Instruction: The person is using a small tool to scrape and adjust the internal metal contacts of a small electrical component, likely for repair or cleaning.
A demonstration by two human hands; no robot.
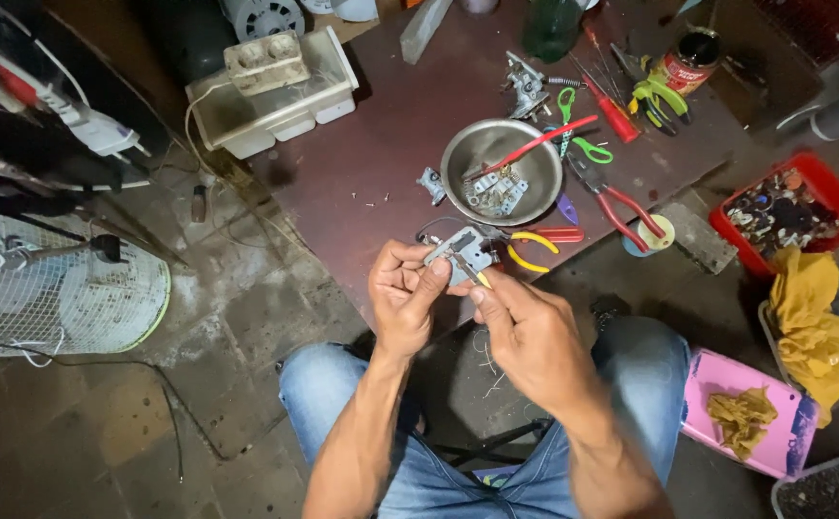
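Fingers of the left hand [402, 298] pinch a small grey metal switch part [460, 252] steady while the right hand [527, 332] pinches a thin yellow-handled tool [478, 277] against it, above the dark bench [381, 144].

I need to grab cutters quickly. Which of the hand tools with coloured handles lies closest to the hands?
The yellow-handled pliers, just beyond the right hand; the red-handled and green-handled ones lie farther off.

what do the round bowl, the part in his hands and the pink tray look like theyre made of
Round bowl: likely steel, a dull silver sheen with soft reflections. Small grey part, held by the left hand and touched by the right hand: grey, possibly plastic or cast metal; too small to tell. Pink tray: probably plastic, with smooth moulded rounded edges.
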